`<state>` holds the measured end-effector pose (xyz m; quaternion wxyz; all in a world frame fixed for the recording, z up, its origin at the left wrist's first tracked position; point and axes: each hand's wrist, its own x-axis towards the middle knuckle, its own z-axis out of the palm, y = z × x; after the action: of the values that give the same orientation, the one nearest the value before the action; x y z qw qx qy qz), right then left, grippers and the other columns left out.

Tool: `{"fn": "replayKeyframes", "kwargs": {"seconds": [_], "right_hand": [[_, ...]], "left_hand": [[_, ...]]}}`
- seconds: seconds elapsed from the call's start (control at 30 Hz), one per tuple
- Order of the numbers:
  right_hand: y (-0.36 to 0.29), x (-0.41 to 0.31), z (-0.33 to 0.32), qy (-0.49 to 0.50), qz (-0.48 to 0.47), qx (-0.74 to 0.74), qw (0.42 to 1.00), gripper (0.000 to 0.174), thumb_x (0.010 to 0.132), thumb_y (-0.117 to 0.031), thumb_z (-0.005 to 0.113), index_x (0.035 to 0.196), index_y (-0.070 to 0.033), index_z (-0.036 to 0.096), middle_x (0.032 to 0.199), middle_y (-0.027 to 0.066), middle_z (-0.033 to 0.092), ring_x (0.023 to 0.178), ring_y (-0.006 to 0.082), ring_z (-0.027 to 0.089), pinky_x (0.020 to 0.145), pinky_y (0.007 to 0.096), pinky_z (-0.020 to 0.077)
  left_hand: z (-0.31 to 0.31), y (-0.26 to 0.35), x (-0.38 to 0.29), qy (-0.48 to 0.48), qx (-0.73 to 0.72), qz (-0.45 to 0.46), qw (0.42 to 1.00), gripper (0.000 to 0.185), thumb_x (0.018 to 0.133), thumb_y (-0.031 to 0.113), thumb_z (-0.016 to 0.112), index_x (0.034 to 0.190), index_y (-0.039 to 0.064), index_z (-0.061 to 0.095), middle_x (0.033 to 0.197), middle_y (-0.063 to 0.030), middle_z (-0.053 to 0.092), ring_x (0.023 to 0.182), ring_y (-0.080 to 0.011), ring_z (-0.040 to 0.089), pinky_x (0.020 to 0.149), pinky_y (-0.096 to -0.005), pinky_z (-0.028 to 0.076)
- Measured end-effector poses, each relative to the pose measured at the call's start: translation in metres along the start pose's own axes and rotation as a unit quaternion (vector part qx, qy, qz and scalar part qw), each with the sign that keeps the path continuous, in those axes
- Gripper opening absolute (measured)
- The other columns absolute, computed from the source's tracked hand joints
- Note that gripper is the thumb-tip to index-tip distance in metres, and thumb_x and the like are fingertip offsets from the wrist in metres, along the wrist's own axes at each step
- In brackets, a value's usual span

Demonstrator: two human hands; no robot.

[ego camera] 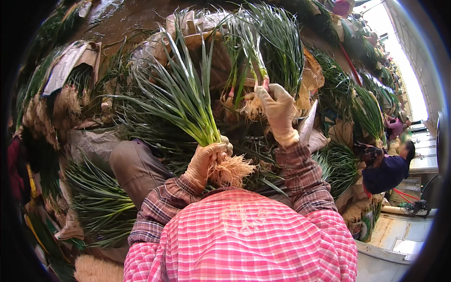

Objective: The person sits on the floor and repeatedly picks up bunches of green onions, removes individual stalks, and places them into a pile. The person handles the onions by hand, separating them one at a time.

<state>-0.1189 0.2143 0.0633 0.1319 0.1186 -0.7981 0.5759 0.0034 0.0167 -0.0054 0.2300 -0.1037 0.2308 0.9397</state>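
My gloved left hand [207, 160] is closed around the pale stems of a bunch of green garlic or scallion-like plants [197, 116]. Their leaves fan up and to the left, and the stringy roots [230, 171] hang out on the right of the fist. My gloved right hand [280, 111] is raised farther out, pinching a stalk or two [261, 68] by the pinkish base between thumb and fingers. Just behind it stands a larger heap of the same plants [282, 46], partly covered by brown sacking [222, 63]. Some loose stalks [230, 93] hang at the heap's front edge.
Loose leaves [169, 148] litter the ground by my knee [137, 169]. Another leafy bundle [102, 201] lies at the lower left. Sack-covered bundles [70, 70] stand at the upper left, near wet brown ground [123, 21]. A person in dark blue [385, 172] is at the right.
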Motion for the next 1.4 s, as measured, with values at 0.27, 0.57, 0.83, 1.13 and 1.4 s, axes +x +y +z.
{"fn": "replayKeyframes", "kwargs": {"seconds": [0.27,0.57,0.83,1.13,1.4], "right_hand": [[-0.033,-0.090,-0.001,-0.323,-0.134,-0.313,0.883,0.018,0.084,-0.021,0.068,0.092,-0.006,0.062,0.066,0.0104,0.060,0.055,0.0260,0.062,0.049,0.0371,0.0480],[-0.016,-0.085,-0.009,-0.428,0.066,-0.026,0.901,0.023,0.091,-0.022,0.066,0.100,-0.001,0.065,0.076,0.0062,0.067,0.067,0.0171,0.063,0.065,0.0328,0.0533],[0.024,-0.074,0.036,-0.242,0.179,-0.086,0.950,0.046,0.089,-0.041,0.069,0.090,0.005,0.065,0.075,0.0103,0.063,0.068,0.0186,0.057,0.064,0.0343,0.0488],[0.038,-0.081,0.061,-0.201,0.109,-0.063,0.971,0.028,0.095,-0.022,0.061,0.084,0.003,0.060,0.070,0.0195,0.057,0.063,0.0305,0.054,0.061,0.0396,0.0443],[0.019,-0.076,0.054,-0.268,0.068,-0.323,0.905,0.033,0.091,-0.031,0.062,0.084,0.001,0.061,0.075,0.0215,0.063,0.075,0.0402,0.062,0.067,0.0458,0.0487]], "left_hand": [[-0.009,-0.010,0.002,0.086,0.080,-0.043,0.992,0.029,0.086,0.010,0.070,0.112,-0.001,0.063,0.082,-0.0040,0.066,0.067,-0.0089,0.061,0.061,-0.0201,0.051],[-0.013,-0.014,0.000,0.046,0.107,-0.046,0.992,0.012,0.086,0.010,0.064,0.079,0.000,0.066,0.075,-0.0093,0.067,0.065,-0.0127,0.062,0.060,-0.0199,0.049],[-0.013,-0.012,0.003,0.018,0.127,-0.015,0.992,0.020,0.086,0.012,0.066,0.068,0.006,0.059,0.061,-0.0015,0.056,0.058,-0.0112,0.058,0.053,-0.0206,0.046],[-0.003,-0.009,0.002,0.048,0.096,-0.019,0.994,0.016,0.081,0.005,0.075,0.089,0.006,0.062,0.068,0.0014,0.058,0.054,-0.0079,0.053,0.051,-0.0207,0.042],[-0.014,-0.023,0.007,0.031,0.091,-0.029,0.995,0.027,0.080,0.000,0.074,0.102,0.001,0.059,0.083,-0.0061,0.064,0.071,-0.0190,0.065,0.066,-0.0309,0.055]]}}
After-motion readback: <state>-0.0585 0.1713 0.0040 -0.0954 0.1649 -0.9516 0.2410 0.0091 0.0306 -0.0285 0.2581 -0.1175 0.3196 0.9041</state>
